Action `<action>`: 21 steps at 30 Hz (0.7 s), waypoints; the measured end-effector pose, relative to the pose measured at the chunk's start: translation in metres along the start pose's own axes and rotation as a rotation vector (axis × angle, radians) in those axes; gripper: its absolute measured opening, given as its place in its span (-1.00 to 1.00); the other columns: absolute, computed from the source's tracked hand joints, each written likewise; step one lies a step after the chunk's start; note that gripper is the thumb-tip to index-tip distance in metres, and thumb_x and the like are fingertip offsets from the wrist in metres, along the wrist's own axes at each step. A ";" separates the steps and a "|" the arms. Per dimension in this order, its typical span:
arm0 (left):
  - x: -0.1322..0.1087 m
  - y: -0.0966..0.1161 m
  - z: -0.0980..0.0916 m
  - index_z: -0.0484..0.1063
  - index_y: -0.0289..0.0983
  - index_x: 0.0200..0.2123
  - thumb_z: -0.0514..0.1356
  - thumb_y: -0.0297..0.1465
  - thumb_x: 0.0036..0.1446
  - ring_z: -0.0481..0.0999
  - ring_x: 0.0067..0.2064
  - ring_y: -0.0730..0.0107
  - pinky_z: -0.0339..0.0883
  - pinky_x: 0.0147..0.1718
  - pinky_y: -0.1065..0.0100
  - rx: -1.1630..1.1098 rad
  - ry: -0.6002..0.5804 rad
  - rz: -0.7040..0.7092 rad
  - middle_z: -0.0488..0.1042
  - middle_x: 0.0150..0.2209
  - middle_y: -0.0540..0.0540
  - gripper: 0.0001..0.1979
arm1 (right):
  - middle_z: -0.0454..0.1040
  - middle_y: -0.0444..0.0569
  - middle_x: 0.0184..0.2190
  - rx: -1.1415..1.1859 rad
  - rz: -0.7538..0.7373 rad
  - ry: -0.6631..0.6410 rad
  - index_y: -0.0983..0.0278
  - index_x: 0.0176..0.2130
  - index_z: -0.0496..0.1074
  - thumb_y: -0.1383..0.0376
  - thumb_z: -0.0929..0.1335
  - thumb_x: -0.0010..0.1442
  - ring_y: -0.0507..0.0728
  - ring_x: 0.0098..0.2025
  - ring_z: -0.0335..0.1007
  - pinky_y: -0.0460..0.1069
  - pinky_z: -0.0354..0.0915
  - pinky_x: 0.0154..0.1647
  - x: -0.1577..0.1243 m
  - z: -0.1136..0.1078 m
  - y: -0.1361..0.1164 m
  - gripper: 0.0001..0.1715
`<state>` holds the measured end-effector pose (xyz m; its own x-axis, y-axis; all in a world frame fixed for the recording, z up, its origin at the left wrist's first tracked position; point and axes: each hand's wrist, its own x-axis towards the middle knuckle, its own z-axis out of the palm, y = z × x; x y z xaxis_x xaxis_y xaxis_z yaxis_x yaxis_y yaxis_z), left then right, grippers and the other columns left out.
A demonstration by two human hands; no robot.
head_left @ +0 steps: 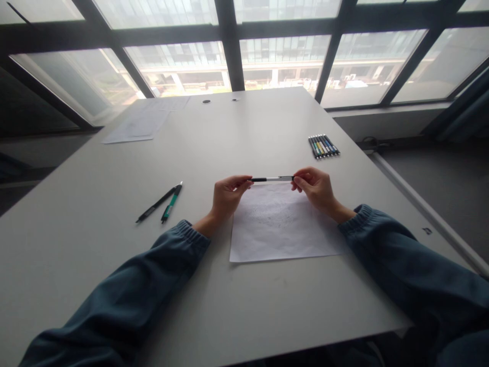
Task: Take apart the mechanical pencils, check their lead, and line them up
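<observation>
A black and white pen [272, 179] is held level between my two hands, over the far edge of a sheet of paper [275, 239]. My left hand [228, 194] pinches its left end, the one with the black grip. At the clip end, my right hand [316, 189] has its fingers closed on the pen. Faint marks cover the middle of the paper. To the left on the table lie a black pen [156, 205] and a green pen [171, 204], their upper ends close together.
A row of several pens [324, 146] lies side by side at the right of the white table [244, 137]. More paper sheets [139, 120] are at the far left. Two small round fittings sit near the back edge, before the windows. The table's right edge runs past my right arm.
</observation>
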<state>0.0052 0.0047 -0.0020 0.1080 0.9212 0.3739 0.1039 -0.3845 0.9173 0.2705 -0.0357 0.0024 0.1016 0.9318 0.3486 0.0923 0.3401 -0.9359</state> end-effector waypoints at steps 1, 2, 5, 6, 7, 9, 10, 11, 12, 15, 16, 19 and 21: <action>0.000 0.000 0.000 0.67 -0.29 -0.19 0.44 -0.19 0.03 0.63 -0.29 0.29 0.52 -0.23 0.28 0.016 0.005 0.010 0.66 -0.28 -0.19 -0.66 | 0.54 -0.06 -0.50 0.015 0.003 -0.015 0.29 -0.26 0.49 0.02 0.52 0.10 0.07 -0.49 0.48 -0.05 0.32 -0.51 0.000 0.000 -0.001 -0.59; 0.000 0.000 0.000 0.67 -0.29 -0.20 0.44 -0.20 0.03 0.63 -0.28 0.29 0.51 -0.23 0.29 0.036 0.011 0.022 0.66 -0.27 -0.19 -0.67 | 0.54 -0.07 -0.49 0.017 0.007 -0.030 0.29 -0.24 0.49 0.03 0.53 0.09 0.06 -0.48 0.48 -0.05 0.33 -0.51 0.000 0.001 -0.001 -0.59; 0.001 0.001 0.000 0.66 -0.27 -0.22 0.42 -0.20 0.04 0.62 -0.26 0.28 0.50 -0.25 0.30 0.101 0.013 0.044 0.67 -0.25 -0.18 -0.70 | 0.52 -0.09 -0.53 -0.015 0.026 -0.047 0.30 -0.23 0.54 0.03 0.53 0.08 0.04 -0.51 0.43 -0.05 0.34 -0.49 -0.002 0.001 -0.002 -0.58; 0.001 0.003 -0.001 0.66 -0.27 -0.22 0.41 -0.20 0.06 0.62 -0.26 0.27 0.49 -0.26 0.31 0.122 0.008 0.050 0.66 -0.25 -0.18 -0.71 | 0.51 -0.10 -0.55 -0.024 0.033 -0.048 0.31 -0.24 0.55 0.02 0.53 0.07 0.03 -0.52 0.40 -0.05 0.34 -0.49 -0.002 0.001 -0.002 -0.57; 0.001 0.004 -0.001 0.66 -0.27 -0.23 0.40 -0.20 0.07 0.62 -0.26 0.27 0.49 -0.27 0.31 0.144 0.000 0.058 0.66 -0.26 -0.17 -0.72 | 0.50 -0.11 -0.57 -0.029 0.040 -0.050 0.31 -0.26 0.56 0.01 0.53 0.07 0.02 -0.54 0.38 -0.05 0.33 -0.50 -0.002 0.000 -0.002 -0.57; 0.000 0.007 -0.001 0.64 -0.26 -0.23 0.36 -0.21 0.12 0.62 -0.27 0.29 0.46 -0.28 0.33 0.191 -0.019 0.079 0.65 -0.28 -0.15 -0.75 | 0.49 -0.10 -0.58 -0.022 0.053 -0.056 0.32 -0.29 0.56 -0.01 0.52 0.07 0.01 -0.56 0.36 -0.06 0.31 -0.54 -0.003 0.000 -0.002 -0.56; 0.000 0.009 -0.002 0.63 -0.26 -0.22 0.34 -0.22 0.15 0.61 -0.29 0.31 0.45 -0.29 0.35 0.217 -0.030 0.092 0.64 -0.31 -0.14 -0.76 | 0.49 -0.10 -0.58 -0.016 0.057 -0.060 0.32 -0.30 0.56 -0.01 0.52 0.08 0.01 -0.57 0.36 -0.06 0.30 -0.55 -0.003 0.000 -0.002 -0.56; 0.000 0.010 -0.002 0.61 -0.26 -0.22 0.32 -0.23 0.18 0.60 -0.31 0.33 0.43 -0.31 0.36 0.247 -0.043 0.108 0.63 -0.33 -0.12 -0.78 | 0.50 -0.09 -0.58 -0.010 0.060 -0.063 0.33 -0.30 0.56 -0.01 0.52 0.08 0.01 -0.57 0.35 -0.07 0.29 -0.56 -0.003 0.000 -0.002 -0.56; -0.001 0.012 -0.002 0.60 -0.26 -0.23 0.30 -0.24 0.20 0.57 -0.34 0.36 0.41 -0.32 0.37 0.281 -0.057 0.127 0.62 -0.36 -0.10 -0.79 | 0.50 -0.08 -0.57 -0.006 0.060 -0.063 0.33 -0.31 0.56 -0.01 0.51 0.09 0.01 -0.58 0.35 -0.07 0.28 -0.57 -0.002 0.000 -0.001 -0.56; -0.001 0.016 -0.004 0.55 -0.26 -0.29 0.26 -0.28 0.23 0.47 -0.41 0.42 0.35 -0.36 0.40 0.384 -0.095 0.208 0.57 -0.41 -0.06 -0.83 | 0.50 -0.08 -0.57 0.012 0.049 -0.068 0.32 -0.33 0.55 -0.01 0.51 0.11 0.00 -0.58 0.33 -0.07 0.26 -0.58 -0.002 -0.001 0.001 -0.57; -0.001 0.017 -0.005 0.54 -0.26 -0.31 0.25 -0.29 0.24 0.45 -0.41 0.42 0.33 -0.37 0.40 0.412 -0.104 0.236 0.56 -0.41 -0.05 -0.83 | 0.49 -0.08 -0.57 0.016 0.046 -0.071 0.32 -0.34 0.55 -0.01 0.50 0.13 0.00 -0.58 0.33 -0.07 0.25 -0.58 -0.002 -0.002 0.003 -0.57; -0.001 0.018 -0.006 0.51 -0.25 -0.33 0.20 -0.29 0.28 0.42 -0.39 0.40 0.30 -0.37 0.39 0.464 -0.130 0.308 0.53 -0.39 -0.06 -0.81 | 0.49 -0.08 -0.57 0.015 0.049 -0.081 0.32 -0.36 0.56 -0.03 0.49 0.14 0.01 -0.58 0.33 -0.07 0.25 -0.57 -0.001 -0.003 0.006 -0.56; -0.001 0.017 -0.007 0.50 -0.25 -0.33 0.17 -0.28 0.30 0.40 -0.37 0.39 0.28 -0.36 0.39 0.477 -0.160 0.338 0.50 -0.39 -0.06 -0.79 | 0.49 -0.08 -0.57 0.013 0.056 -0.084 0.31 -0.37 0.56 -0.05 0.49 0.13 0.01 -0.58 0.33 -0.06 0.26 -0.57 0.000 -0.003 0.008 -0.54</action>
<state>-0.0001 -0.0024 0.0145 0.3558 0.7373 0.5742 0.4657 -0.6726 0.5751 0.2747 -0.0337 -0.0047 0.0231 0.9566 0.2903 0.0761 0.2879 -0.9546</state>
